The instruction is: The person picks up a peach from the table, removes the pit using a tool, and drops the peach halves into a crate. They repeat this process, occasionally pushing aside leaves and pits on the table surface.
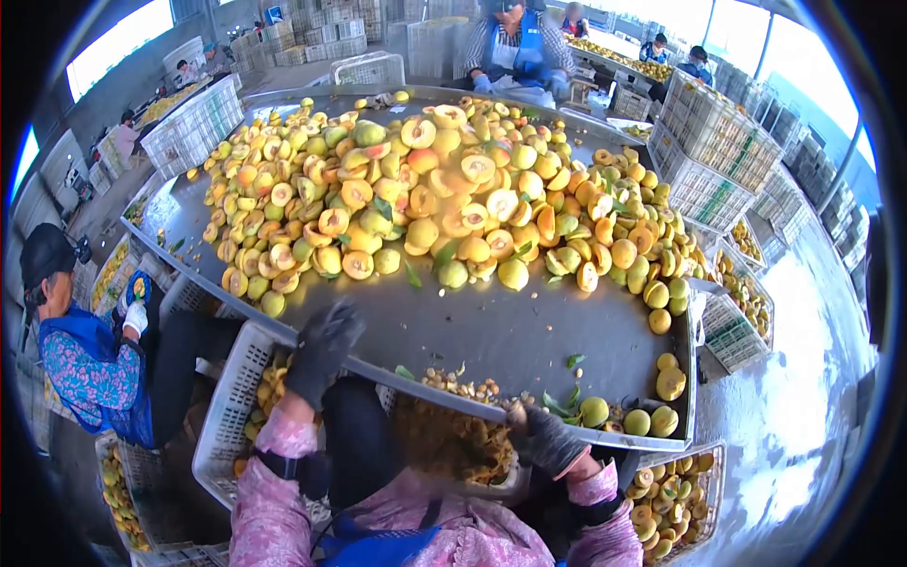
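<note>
My left hand (324, 352), in a dark glove, is over the near left edge of the metal table (425, 326), beside a crate of fruit; motion blurs its fingers. My right hand (543, 437), gloved too, is at the table's near edge with its fingers curled around something I cannot make out. A large heap of yellow-green halved and whole fruit (425, 189) covers the far part of the table. Small pits (460, 385) lie along the near edge between my hands. Several whole fruits (595, 411) and some green leaves sit right of my right hand.
A white crate of fruit (227, 416) stands below my left hand, another (713, 491) at the lower right. Brown scraps (472, 444) lie below the table edge. A person (85, 350) sits at the left; another (520, 52) works across the table. Stacked crates (718, 132) stand at right.
</note>
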A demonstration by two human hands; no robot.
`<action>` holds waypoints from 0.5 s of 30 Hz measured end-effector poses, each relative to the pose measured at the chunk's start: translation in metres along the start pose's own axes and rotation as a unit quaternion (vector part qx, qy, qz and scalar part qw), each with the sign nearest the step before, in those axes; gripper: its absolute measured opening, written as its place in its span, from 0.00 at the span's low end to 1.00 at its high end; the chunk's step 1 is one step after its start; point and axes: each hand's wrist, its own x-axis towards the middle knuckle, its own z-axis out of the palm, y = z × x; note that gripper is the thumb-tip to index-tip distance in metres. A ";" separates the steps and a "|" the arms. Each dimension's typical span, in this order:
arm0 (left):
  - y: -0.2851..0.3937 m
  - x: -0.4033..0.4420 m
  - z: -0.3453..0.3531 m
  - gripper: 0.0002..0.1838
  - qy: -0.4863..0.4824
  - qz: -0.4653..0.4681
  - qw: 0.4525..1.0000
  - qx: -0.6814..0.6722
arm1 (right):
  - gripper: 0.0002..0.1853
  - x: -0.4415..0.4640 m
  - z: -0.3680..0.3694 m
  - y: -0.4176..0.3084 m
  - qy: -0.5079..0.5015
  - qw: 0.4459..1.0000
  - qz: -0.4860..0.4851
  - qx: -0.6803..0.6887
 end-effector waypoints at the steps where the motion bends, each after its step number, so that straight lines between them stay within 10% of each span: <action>1: 0.012 0.021 0.018 0.22 -0.032 0.009 0.997 -0.069 | 0.10 0.011 -0.014 -0.008 -0.020 0.982 0.175 0.066; 2: 0.024 0.045 0.036 0.23 -0.065 0.020 0.988 -0.138 | 0.06 0.023 -0.025 -0.015 0.005 0.942 0.256 0.216; 4: 0.027 0.099 0.070 0.22 -0.049 0.029 0.994 -0.094 | 0.05 0.052 -0.033 0.030 0.099 0.986 0.104 0.080; 10: 0.040 0.233 0.131 0.21 -0.066 0.239 0.944 0.219 | 0.14 0.166 -0.104 0.051 0.148 0.960 0.065 -0.230; 15: 0.032 0.297 0.165 0.29 -0.124 0.059 0.960 0.243 | 0.27 0.264 -0.145 0.018 0.115 0.946 0.026 -0.301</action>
